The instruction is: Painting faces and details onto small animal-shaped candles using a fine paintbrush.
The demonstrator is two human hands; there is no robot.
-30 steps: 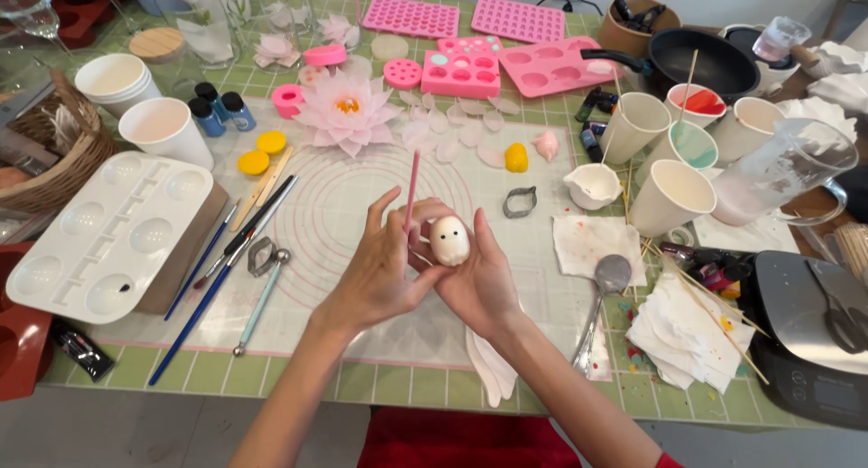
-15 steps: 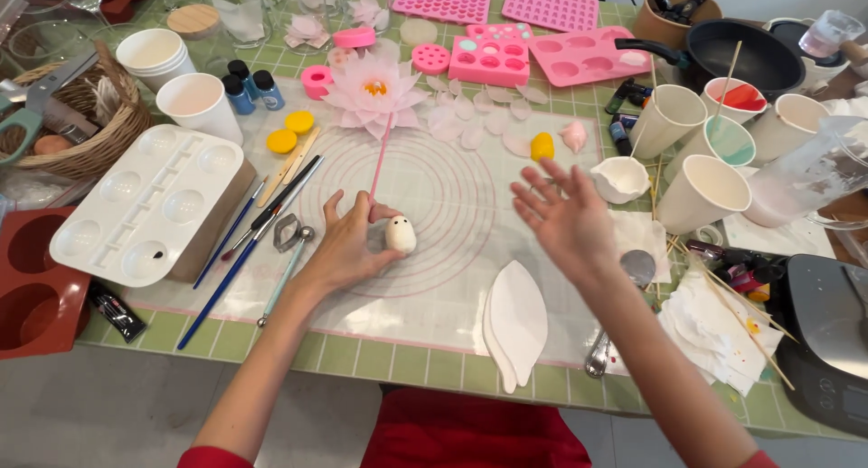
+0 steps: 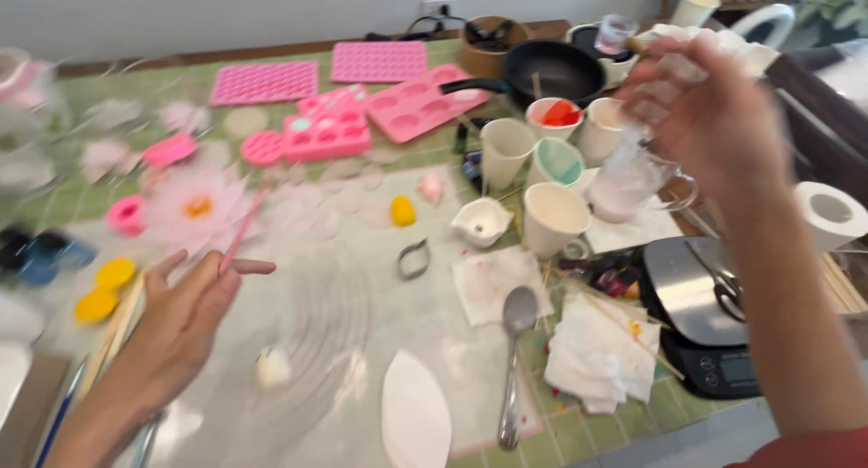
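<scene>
Head view: the left hand point(image 3: 176, 328) pinches a thin pink stick point(image 3: 237, 237) between its fingers above the pale mat point(image 3: 362, 323) on the surface; a small white egg-shaped piece point(image 3: 271, 367) lies just below it. The right hand point(image 3: 714, 115), blurred, is raised near the glass jug point(image 3: 633, 179); whether it grips anything cannot be told. The stick looks light, stiff and snappable: best held low on the shaft.

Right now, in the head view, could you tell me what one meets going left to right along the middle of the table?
Left hand holding a pink stick → metal cutter → small white bowl → white paper cup → clear glass jug → paper roll.
</scene>
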